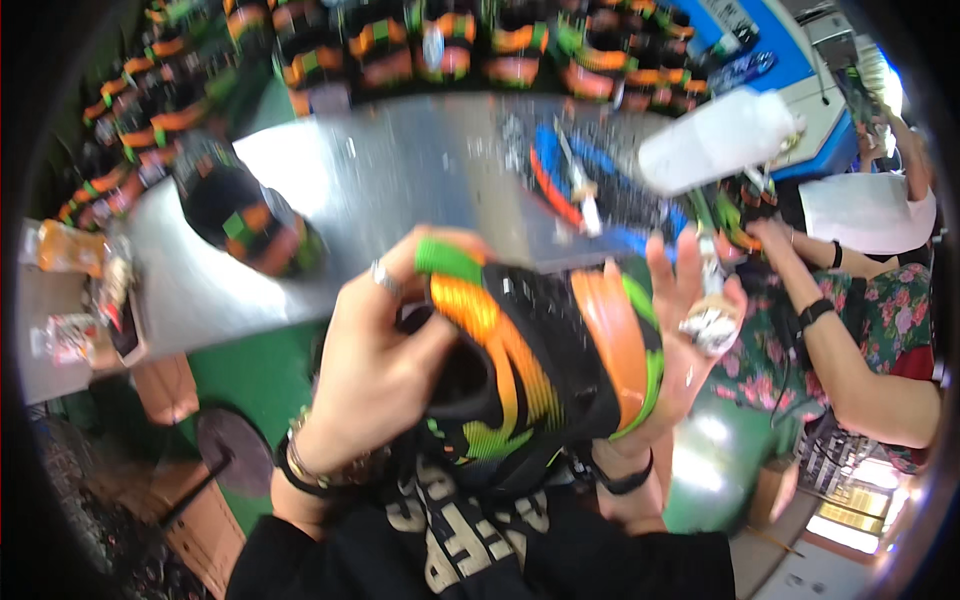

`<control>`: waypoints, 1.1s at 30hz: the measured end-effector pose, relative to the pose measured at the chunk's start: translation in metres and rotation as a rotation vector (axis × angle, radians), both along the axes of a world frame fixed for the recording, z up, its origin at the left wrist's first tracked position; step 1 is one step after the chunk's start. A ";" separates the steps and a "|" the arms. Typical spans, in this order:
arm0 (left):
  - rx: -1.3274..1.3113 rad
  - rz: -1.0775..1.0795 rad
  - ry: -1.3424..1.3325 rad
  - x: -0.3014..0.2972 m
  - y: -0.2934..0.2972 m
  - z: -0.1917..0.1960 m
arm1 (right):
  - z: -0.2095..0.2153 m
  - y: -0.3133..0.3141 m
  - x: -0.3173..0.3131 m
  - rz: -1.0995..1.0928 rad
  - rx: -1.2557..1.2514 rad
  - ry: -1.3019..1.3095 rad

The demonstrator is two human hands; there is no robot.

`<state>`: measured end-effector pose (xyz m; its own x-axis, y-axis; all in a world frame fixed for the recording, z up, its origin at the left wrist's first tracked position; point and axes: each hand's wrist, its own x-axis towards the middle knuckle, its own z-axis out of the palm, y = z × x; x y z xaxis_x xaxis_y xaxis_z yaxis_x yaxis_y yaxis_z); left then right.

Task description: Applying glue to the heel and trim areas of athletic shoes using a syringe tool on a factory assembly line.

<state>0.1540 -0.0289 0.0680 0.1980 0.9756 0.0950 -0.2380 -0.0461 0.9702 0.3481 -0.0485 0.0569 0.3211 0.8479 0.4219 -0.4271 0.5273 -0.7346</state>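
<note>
Black sleeves; wristbands; finger ring (384,277)

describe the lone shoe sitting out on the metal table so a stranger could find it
On the long shiny metal table, look at its left end: a black shoe upper with orange and green patches lies alone. Unlike the similar ones lined up along the far edge, it sits apart in open table space.

Metal table (400,160): one shoe (250,220), seemingly blue-orange tools (580,185).

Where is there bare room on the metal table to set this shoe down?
The metal table is bare mid-span, between the lone shoe on the left and the blue-orange tray. The far edge is crowded with a shoe row; the bottle crowds the right.
</note>
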 end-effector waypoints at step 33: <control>0.342 0.789 0.800 -0.102 0.016 -0.038 | 0.022 0.074 -0.022 -0.165 0.169 -1.328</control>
